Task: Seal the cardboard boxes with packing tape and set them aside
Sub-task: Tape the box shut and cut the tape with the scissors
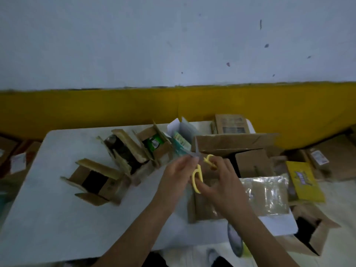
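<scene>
Yellow-handled scissors [198, 173] are held above the table, blades apart and pointing away from me. My right hand [221, 180] grips the handles. My left hand [179, 174] pinches something at the blades; what it is, the blur hides. Under the hands lies a flat brown cardboard box [204, 207]. A box wrapped in glossy clear tape [267, 193] sits just right of it. Three small open boxes stand in a row on the left: one [96, 182], a second [125, 151], a third [154, 145] with green contents. No tape roll is clearly visible.
A white table [57, 218] carries everything. Larger open cardboard boxes [240, 145] crowd the back right, with a yellow box [304, 182] beside them. An open box [316, 234] sits on the floor at right. More boxes lie on the floor at far left [15, 157].
</scene>
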Demonstrator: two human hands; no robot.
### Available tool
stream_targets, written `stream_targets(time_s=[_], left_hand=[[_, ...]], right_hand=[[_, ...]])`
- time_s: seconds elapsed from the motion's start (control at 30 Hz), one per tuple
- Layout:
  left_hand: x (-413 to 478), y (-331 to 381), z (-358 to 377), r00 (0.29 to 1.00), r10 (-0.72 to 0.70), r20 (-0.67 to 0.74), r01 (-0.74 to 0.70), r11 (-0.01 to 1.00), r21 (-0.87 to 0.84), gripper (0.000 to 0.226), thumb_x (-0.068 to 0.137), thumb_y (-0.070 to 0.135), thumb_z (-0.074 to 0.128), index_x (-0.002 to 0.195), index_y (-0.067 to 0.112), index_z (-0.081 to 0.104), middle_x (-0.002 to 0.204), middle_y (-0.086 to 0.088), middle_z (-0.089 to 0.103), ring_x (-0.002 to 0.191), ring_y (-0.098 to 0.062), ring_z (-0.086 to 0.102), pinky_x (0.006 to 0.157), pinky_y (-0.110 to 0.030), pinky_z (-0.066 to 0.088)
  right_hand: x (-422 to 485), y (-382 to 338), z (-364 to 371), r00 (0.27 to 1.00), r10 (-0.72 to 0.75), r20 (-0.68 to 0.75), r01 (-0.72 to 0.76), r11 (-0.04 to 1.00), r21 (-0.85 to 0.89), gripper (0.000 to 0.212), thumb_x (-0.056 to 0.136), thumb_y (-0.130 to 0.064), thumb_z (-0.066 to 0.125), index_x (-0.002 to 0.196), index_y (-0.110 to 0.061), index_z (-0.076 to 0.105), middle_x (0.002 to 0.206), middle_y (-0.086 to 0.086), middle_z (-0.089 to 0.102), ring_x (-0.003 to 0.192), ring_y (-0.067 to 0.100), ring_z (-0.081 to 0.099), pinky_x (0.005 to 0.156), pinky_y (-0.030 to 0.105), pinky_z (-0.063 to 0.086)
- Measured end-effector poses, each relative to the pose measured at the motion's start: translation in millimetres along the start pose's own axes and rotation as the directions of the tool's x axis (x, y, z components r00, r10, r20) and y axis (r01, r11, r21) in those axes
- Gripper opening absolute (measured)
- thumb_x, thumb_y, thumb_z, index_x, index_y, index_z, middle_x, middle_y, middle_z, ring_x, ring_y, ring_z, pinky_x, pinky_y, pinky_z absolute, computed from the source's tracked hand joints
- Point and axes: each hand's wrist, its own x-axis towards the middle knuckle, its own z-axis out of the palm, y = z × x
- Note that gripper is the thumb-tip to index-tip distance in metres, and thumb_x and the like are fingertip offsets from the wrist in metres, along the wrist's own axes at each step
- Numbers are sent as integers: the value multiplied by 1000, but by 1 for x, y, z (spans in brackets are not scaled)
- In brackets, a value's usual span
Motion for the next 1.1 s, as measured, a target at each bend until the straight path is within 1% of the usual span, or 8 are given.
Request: stream_targets(time_s=[0.1,0.2,0.37,0.47,0.67,0.93,1.03,1.1], left_hand=[[-25,-26,43,987,9,-161,-13,1000,-23,32,104,27,41,101,16,71,93,-4,74,87,-17,70,76,-29,56],[-59,-74,92,920,-92,-380,145,983,115,27,101,26,46,87,17,67,78,-4,69,76,-19,66,68,-26,52],[-96,-124,173,847,-330,-417,434,882,183,26,90,42,63,94,20,50,79,2,61,73,-12,59,66,-25,47],[-94,-132,202,848,-366,-384,459,869,186,30,89,39,66,92,27,39,82,10,53,71,-1,52,70,-25,46],[-82,-145,212,836,-366,-409,336,931,-145,53,88,16,69,127,18,33,80,-14,71,61,-28,70,59,-45,60],[-93,-144,210,880,-410,-239,345,898,-273,44,95,9,59,132,12,35,84,-21,72,50,-24,63,51,-29,54],[-99,-146,209,907,-377,-187,323,908,-266,32,97,10,57,126,7,46,91,-22,72,53,-24,63,52,-28,54],[-101,-149,205,910,-375,-176,319,906,-279,32,94,11,60,125,7,50,94,-22,73,58,-26,65,57,-31,55]], right_hand=[[-8,47,-34,998,-38,-51,37,999,-31,65,68,-66,61,122,-32,49,111,-14,46,95,4,53,71,25,48],[-17,93,-61,996,-94,1,93,994,-64,69,70,-67,59,126,-29,48,112,-11,45,97,11,52,74,27,47],[-26,142,-83,983,-161,85,170,979,-115,82,68,-71,52,132,-22,44,123,0,44,109,23,45,85,36,46],[-29,165,-77,978,-199,68,200,980,7,76,72,-62,59,133,-22,40,122,3,42,108,26,47,86,44,51],[-27,186,-70,942,-329,68,332,942,-45,71,76,-62,56,130,-17,48,123,7,50,108,25,48,90,38,44],[-25,186,-60,915,-394,93,404,872,-276,64,79,-66,50,122,-18,55,110,7,59,101,27,52,88,39,46],[-17,178,-77,918,-262,297,299,950,-87,61,80,-65,56,124,-23,56,116,2,59,108,25,54,90,35,44],[-16,172,-112,837,-198,510,205,978,42,52,85,-64,56,114,-22,63,105,4,65,99,25,62,80,32,45]])
